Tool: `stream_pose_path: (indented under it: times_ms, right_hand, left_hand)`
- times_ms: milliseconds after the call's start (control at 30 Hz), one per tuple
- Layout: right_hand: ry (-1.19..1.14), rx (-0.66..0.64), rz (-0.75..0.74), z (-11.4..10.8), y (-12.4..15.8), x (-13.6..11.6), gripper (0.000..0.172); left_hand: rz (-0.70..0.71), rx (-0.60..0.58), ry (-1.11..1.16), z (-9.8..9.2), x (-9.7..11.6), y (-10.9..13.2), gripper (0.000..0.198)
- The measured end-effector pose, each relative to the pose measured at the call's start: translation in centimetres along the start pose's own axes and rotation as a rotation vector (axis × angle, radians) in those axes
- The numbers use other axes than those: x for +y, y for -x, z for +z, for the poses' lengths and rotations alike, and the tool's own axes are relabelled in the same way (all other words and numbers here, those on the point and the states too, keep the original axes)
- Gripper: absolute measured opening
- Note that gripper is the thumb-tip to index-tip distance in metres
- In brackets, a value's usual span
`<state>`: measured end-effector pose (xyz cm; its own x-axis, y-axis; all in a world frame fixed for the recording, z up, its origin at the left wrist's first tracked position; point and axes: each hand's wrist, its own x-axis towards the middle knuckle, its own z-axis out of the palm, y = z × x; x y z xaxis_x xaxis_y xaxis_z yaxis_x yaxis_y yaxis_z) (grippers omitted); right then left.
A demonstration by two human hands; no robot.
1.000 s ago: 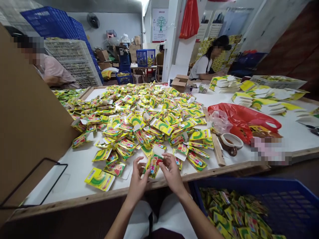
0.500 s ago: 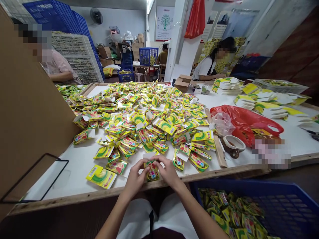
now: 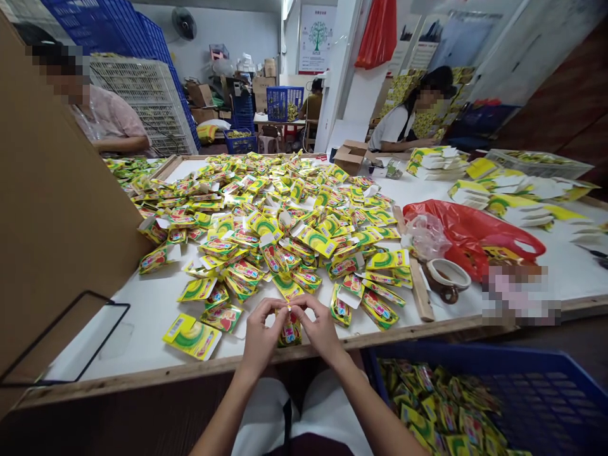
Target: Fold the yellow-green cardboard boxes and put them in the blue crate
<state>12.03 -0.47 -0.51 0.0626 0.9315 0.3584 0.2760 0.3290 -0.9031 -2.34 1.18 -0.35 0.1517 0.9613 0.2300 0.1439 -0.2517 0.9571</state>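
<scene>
Both my hands meet at the top end of one small yellow-and-green printed carton (image 3: pixel 289 332) near the table's front edge. My left hand (image 3: pixel 263 329) pinches the end flap from the left, thumb and fingertips together. From the right, my right hand (image 3: pixel 319 326) pinches the same end, its fingertips almost touching the left ones. A bit of white flap shows between the thumbs. Beyond my hands spreads a big pile of similar cartons (image 3: pixel 266 227), many with white end flaps standing up. To the left lies a single carton (image 3: pixel 192 336), flat on the table.
A blue basket (image 3: pixel 536 361) of filled cartons stands below the edge on the right. A wooden strip (image 3: pixel 420 291), a brown cup (image 3: pixel 446 278) and a red plastic bag (image 3: pixel 468 231) lie right of the pile. Cardboard (image 3: pixel 61 190) walls the left. Other people sit beyond.
The carton's white end flap, raised before, is now folded down between my fingertips. My hands have drawn closer together at that end.
</scene>
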Motion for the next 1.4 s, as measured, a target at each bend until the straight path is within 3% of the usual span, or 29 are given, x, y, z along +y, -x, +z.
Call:
stream_pose_path:
  times_ms: [233,533,600,700,800,900,967,1033,1167,1267,1400]
  right_hand:
    - [0.078,0.026,0.073,0.1,-0.9,-0.1,0.014]
    - [-0.027,-0.042,0.051,0.1,0.3,-0.2,0.014]
    - [0.028,0.011,0.025,-1.6,0.9,-1.0,0.016]
    - [0.233,0.17,0.072,-7.3,2.4,-3.0,0.019]
    - [0.523,0.181,0.191,-14.1,4.5,-4.9,0.023]
    - [0.643,0.188,0.284,-17.0,5.9,-5.9,0.031]
    - [0.597,0.157,0.306,-16.0,6.1,-5.9,0.033]
    - [0.5,0.078,0.278,-13.4,5.8,-5.5,0.031]
    - [0.284,-0.09,0.225,-8.0,4.4,-4.5,0.025]
    - [0.162,-0.063,0.201,-5.5,3.1,-3.4,0.023]
    - [0.035,0.121,0.175,-3.0,0.9,-1.5,0.024]
  left_hand:
    - [-0.085,0.029,0.066,0.2,-0.2,-0.8,0.017]
    - [-0.066,-0.055,0.083,-0.4,-0.9,0.4,0.017]
    - [-0.074,-0.062,0.056,-0.5,-0.6,0.2,0.021]
    - [-0.088,0.018,-0.037,-0.6,-0.3,-1.4,0.032]
    - [-0.093,0.136,-0.185,-0.3,-0.4,-4.5,0.041]
    - [-0.068,0.245,-0.39,0.8,-0.4,-8.1,0.054]
    - [-0.082,0.291,-0.572,1.8,-0.1,-10.0,0.065]
    - [-0.133,0.294,-0.716,2.4,0.3,-11.4,0.074]
    - [-0.195,0.241,-0.787,2.4,0.7,-12.3,0.079]
    - [-0.176,0.201,-0.65,1.7,0.6,-11.1,0.072]
    - [-0.08,0.159,-0.425,2.0,0.3,-6.8,0.061]
